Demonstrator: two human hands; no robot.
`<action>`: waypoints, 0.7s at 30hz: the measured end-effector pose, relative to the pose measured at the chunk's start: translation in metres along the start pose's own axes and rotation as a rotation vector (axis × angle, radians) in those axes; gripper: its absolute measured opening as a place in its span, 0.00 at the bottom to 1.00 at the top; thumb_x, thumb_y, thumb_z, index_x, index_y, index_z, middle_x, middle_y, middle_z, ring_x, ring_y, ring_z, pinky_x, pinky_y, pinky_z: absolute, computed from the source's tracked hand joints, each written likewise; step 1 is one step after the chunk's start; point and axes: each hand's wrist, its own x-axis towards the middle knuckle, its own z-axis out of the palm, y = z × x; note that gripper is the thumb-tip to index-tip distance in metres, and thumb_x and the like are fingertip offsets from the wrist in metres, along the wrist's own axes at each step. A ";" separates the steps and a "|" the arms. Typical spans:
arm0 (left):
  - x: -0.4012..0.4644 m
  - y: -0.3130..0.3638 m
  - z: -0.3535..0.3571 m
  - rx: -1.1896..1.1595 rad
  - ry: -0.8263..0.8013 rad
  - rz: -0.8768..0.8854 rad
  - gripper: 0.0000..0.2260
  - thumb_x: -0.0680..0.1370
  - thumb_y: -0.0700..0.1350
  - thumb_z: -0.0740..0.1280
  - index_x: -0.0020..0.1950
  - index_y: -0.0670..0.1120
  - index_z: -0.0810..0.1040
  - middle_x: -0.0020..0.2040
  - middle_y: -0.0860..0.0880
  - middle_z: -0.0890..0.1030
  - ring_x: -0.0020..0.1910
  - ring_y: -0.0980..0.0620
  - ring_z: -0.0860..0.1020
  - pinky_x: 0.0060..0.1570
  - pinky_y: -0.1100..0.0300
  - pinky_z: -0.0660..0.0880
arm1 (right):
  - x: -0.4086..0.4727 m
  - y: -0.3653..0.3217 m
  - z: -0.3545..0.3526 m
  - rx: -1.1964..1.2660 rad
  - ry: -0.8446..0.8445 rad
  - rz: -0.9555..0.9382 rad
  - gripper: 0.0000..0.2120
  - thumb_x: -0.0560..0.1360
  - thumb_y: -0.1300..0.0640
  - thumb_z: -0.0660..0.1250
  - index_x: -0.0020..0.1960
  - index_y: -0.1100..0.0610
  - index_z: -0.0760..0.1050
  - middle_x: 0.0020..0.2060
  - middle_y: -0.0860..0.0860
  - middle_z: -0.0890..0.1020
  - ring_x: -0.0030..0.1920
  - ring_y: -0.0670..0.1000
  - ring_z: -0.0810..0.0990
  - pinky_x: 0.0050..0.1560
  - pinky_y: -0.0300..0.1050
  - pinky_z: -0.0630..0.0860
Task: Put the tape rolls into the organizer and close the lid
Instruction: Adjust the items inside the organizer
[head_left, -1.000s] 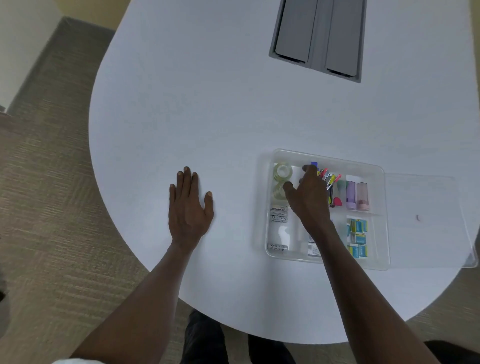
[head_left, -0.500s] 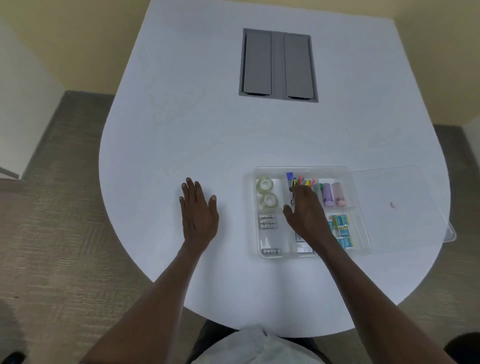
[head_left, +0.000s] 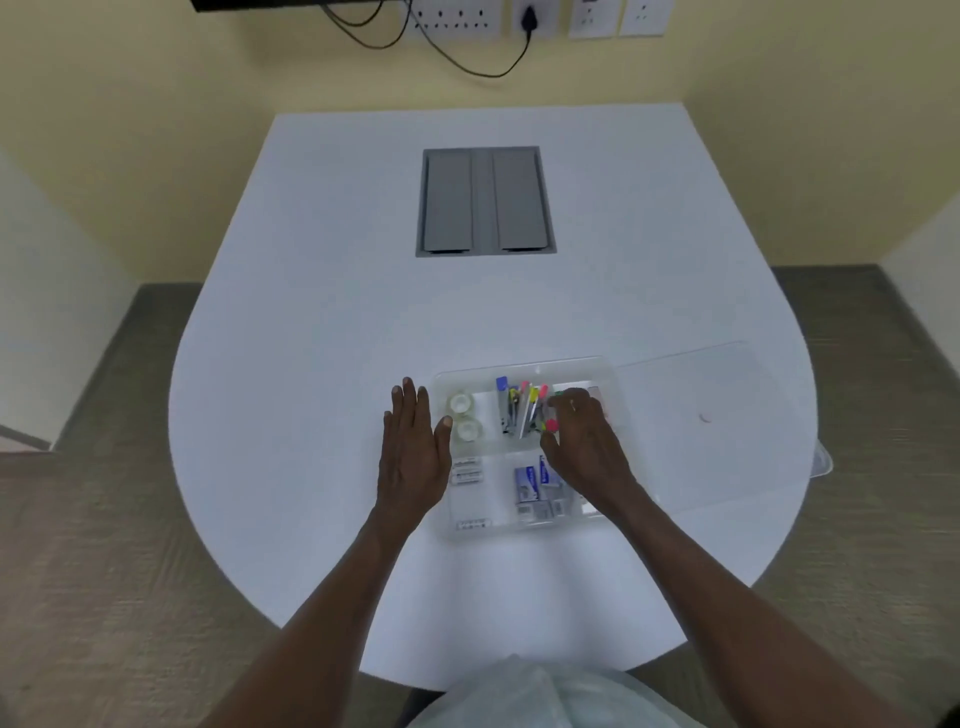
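- two clear tape rolls (head_left: 464, 417) lie one behind the other in the far-left compartment of the clear organizer (head_left: 524, 530).
- left hand (head_left: 413, 457) lies flat, fingers spread, against the organizer's left wall, holding nothing.
- right hand (head_left: 584, 441) rests over the right compartments, fingers loosely curled, pinching nothing visible.
- clear lid (head_left: 727, 415) lies open on the white table (head_left: 322, 389), right of the organizer.

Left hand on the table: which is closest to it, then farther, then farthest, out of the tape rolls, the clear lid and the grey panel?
From the left hand:
1. Tape rolls, just right of its thumb, in the organizer's far-left compartment.
2. Clear lid, lying open to the organizer's right.
3. Grey panel, set into the table toward the wall.
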 end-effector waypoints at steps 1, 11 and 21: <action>0.001 0.009 0.004 -0.005 -0.006 0.009 0.26 0.85 0.49 0.54 0.80 0.40 0.54 0.82 0.43 0.50 0.82 0.47 0.47 0.81 0.49 0.47 | -0.002 0.008 -0.006 0.010 0.032 0.020 0.15 0.72 0.63 0.67 0.58 0.65 0.75 0.53 0.63 0.77 0.53 0.65 0.76 0.52 0.57 0.77; 0.011 0.082 0.046 -0.074 -0.086 0.040 0.25 0.85 0.47 0.54 0.80 0.40 0.54 0.82 0.43 0.51 0.82 0.48 0.47 0.81 0.53 0.46 | -0.029 0.120 -0.035 0.044 0.040 0.309 0.08 0.71 0.67 0.66 0.51 0.65 0.76 0.46 0.62 0.78 0.49 0.63 0.77 0.49 0.54 0.75; 0.004 0.103 0.065 -0.046 -0.136 0.103 0.24 0.85 0.46 0.54 0.80 0.43 0.56 0.82 0.44 0.55 0.82 0.48 0.50 0.79 0.59 0.47 | -0.064 0.174 0.004 0.111 -0.313 0.352 0.11 0.72 0.55 0.70 0.50 0.60 0.75 0.49 0.57 0.79 0.53 0.57 0.77 0.53 0.47 0.71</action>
